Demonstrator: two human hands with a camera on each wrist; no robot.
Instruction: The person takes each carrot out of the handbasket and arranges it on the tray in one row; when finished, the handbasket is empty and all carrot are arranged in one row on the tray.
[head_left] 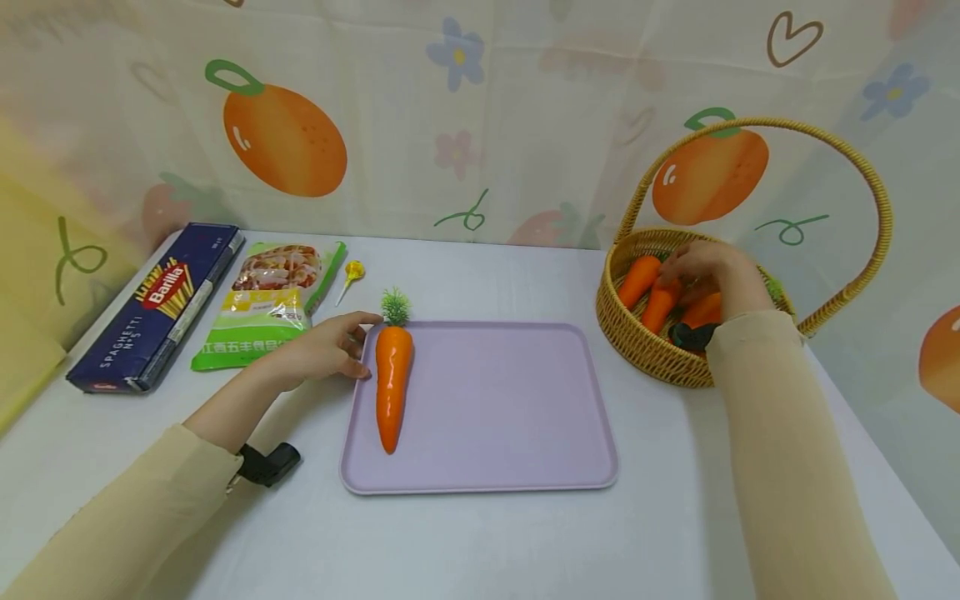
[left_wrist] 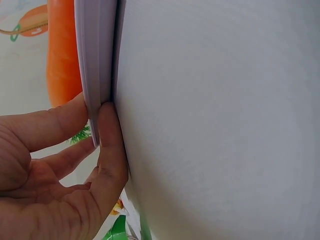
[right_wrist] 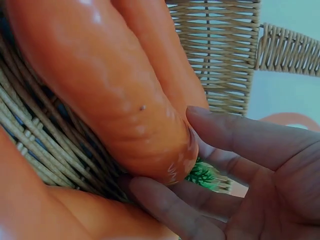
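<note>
A lilac tray [head_left: 495,408] lies on the white table, with one carrot [head_left: 393,387] upright along its left side, green top toward the back. My left hand [head_left: 326,348] pinches the tray's left rim; in the left wrist view the thumb is above the rim and a finger [left_wrist: 111,145] below. My right hand [head_left: 708,267] reaches into a wicker basket [head_left: 652,354] at the right. In the right wrist view, thumb and fingers grip the leafy end of a carrot [right_wrist: 130,110]. Other carrots [head_left: 637,281] lie beside it in the basket.
A blue spaghetti box [head_left: 161,308], a green-and-white food packet [head_left: 266,304] and a yellow lollipop [head_left: 354,271] lie at the back left. The basket's tall handle [head_left: 885,217] arches over its opening. A patterned cloth [head_left: 540,125] hangs behind the table.
</note>
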